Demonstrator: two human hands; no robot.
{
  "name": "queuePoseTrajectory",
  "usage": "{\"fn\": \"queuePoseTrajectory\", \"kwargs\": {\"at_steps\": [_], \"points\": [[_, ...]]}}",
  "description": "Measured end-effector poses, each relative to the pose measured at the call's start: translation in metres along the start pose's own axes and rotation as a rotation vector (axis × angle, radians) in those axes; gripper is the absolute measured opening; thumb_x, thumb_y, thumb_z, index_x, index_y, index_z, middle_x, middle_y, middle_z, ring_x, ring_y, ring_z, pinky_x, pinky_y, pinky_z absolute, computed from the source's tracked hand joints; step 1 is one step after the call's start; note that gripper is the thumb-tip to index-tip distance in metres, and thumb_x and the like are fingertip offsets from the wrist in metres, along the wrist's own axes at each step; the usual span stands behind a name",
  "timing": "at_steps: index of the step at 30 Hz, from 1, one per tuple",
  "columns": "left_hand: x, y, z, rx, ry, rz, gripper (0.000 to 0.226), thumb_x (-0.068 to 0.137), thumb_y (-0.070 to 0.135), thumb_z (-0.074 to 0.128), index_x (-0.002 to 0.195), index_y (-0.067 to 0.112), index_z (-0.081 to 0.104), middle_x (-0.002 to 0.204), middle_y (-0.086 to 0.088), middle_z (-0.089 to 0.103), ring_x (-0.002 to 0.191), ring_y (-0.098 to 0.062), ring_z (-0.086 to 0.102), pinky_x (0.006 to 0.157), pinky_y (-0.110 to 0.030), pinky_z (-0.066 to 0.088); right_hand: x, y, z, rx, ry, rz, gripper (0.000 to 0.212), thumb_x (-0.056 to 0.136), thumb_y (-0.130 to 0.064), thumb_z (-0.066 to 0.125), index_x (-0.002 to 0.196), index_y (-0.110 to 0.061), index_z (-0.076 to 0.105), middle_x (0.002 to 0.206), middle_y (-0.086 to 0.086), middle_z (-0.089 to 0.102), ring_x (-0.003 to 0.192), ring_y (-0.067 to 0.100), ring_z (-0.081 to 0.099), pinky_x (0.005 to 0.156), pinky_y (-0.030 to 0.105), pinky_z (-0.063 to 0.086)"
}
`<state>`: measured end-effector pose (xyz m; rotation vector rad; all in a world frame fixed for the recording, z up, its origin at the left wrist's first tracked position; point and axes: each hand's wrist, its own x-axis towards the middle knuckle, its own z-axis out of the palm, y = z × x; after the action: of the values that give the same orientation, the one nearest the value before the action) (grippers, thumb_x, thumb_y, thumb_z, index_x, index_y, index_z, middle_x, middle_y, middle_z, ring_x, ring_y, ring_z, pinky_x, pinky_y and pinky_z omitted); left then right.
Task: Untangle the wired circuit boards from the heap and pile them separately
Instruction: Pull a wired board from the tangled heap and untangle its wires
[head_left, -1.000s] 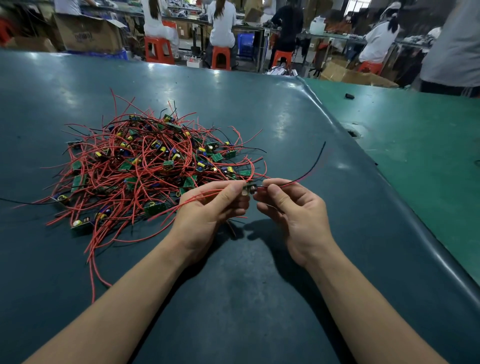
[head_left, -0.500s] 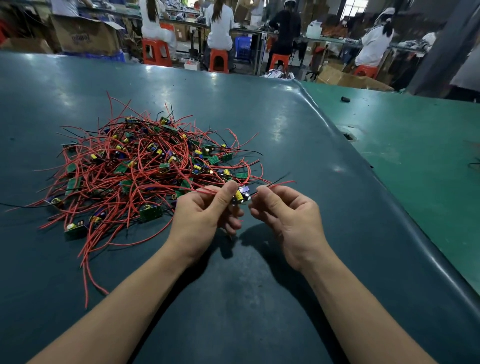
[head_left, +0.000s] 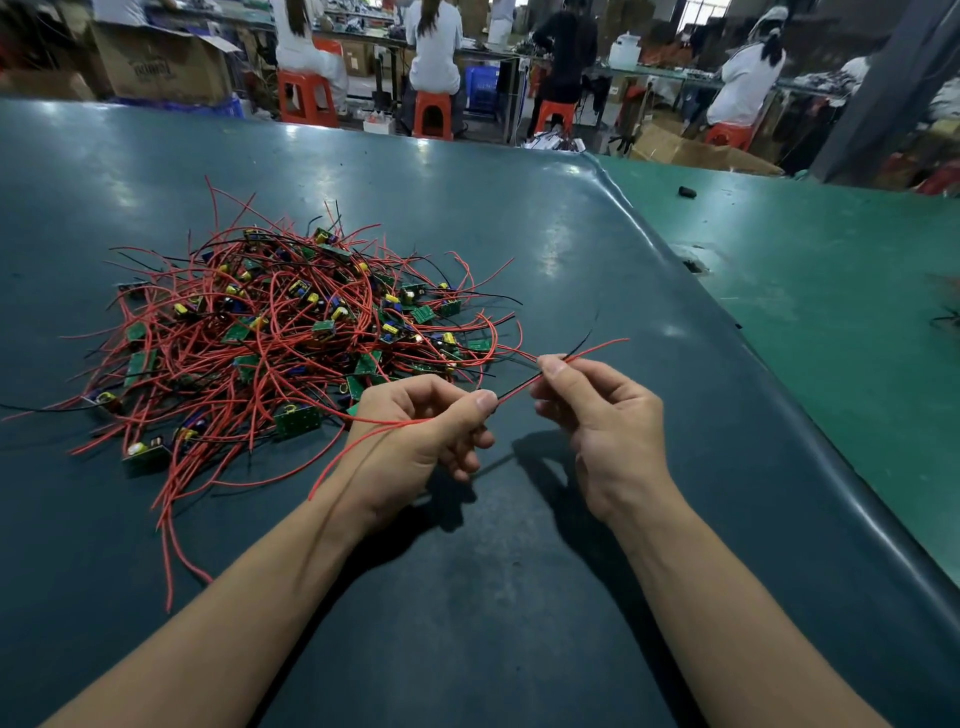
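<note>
Red and black wires (head_left: 514, 391), light and springy, run pinched between left hand (head_left: 415, 436) and right hand (head_left: 597, 415); likely safest gripped near the hidden board.

A dark teal table (head_left: 519, 597) with a glossy, scuffed top carries the work. On its left half, toward the middle, lies 1 heap (head_left: 291, 332) of small green boards tangled in red and black wires, loose red wire ends trailing toward the near edge. To the right, touching along a raised seam, sits a lighter green table (head_left: 831, 322); 1 small black object (head_left: 687, 192) lies at its far end.
</note>
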<state>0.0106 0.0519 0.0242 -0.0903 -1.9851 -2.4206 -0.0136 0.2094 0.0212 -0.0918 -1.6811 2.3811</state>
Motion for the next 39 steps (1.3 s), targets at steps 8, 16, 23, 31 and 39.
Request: {"fn": "queuePoseTrajectory", "kwargs": {"at_steps": [8,16,23,31,39], "points": [[-0.001,0.002,-0.004,0.016,-0.053,-0.027,0.024,0.069,0.027,0.074,0.064,0.009,0.060,0.057,-0.011,0.065,0.037,-0.013,0.052,0.037,-0.017,0.040,0.012,-0.004,-0.014,-0.227,0.210,-0.223,0.013,0.085,-0.007,0.074,0.078,-0.018,0.076,0.068,-0.005,0.072,0.065,0.009,0.065,0.070,0.026,0.057],[0.002,0.002,-0.007,0.010,-0.107,-0.055,0.021,0.067,0.030,0.074,0.056,0.016,0.063,0.059,-0.012,0.066,0.036,-0.014,0.051,0.038,-0.015,0.039,0.016,-0.002,-0.017,-0.233,0.288,-0.290,0.009,0.087,-0.005,0.072,0.095,-0.002,0.076,0.068,-0.004,0.070,0.059,0.006,0.061,0.063,0.017,0.052],[0.002,0.001,-0.007,0.002,-0.114,-0.068,0.022,0.066,0.031,0.075,0.057,0.015,0.062,0.059,-0.013,0.066,0.036,-0.014,0.051,0.038,-0.015,0.039,0.018,-0.001,-0.020,-0.238,0.310,-0.319,0.016,0.086,-0.006,0.072,0.079,-0.020,0.074,0.065,-0.011,0.070,0.060,0.006,0.063,0.062,0.018,0.053],[0.001,0.000,-0.005,-0.051,0.012,-0.003,0.018,0.071,0.026,0.073,0.061,0.015,0.064,0.058,-0.010,0.065,0.038,-0.011,0.052,0.038,-0.016,0.040,0.027,-0.018,-0.034,0.013,0.374,-0.188,0.012,0.094,-0.012,0.064,0.082,-0.011,0.062,0.065,0.000,0.058,0.057,0.008,0.056,0.059,0.021,0.051],[0.002,0.000,-0.004,0.013,-0.032,0.029,0.016,0.077,0.025,0.072,0.073,0.010,0.071,0.065,-0.011,0.069,0.043,-0.013,0.056,0.041,-0.019,0.044,-0.012,0.000,0.007,-0.092,-0.314,0.300,0.025,0.068,-0.033,0.072,0.080,-0.011,0.074,0.054,-0.002,0.053,0.046,0.007,0.046,0.042,0.015,0.031]]}}
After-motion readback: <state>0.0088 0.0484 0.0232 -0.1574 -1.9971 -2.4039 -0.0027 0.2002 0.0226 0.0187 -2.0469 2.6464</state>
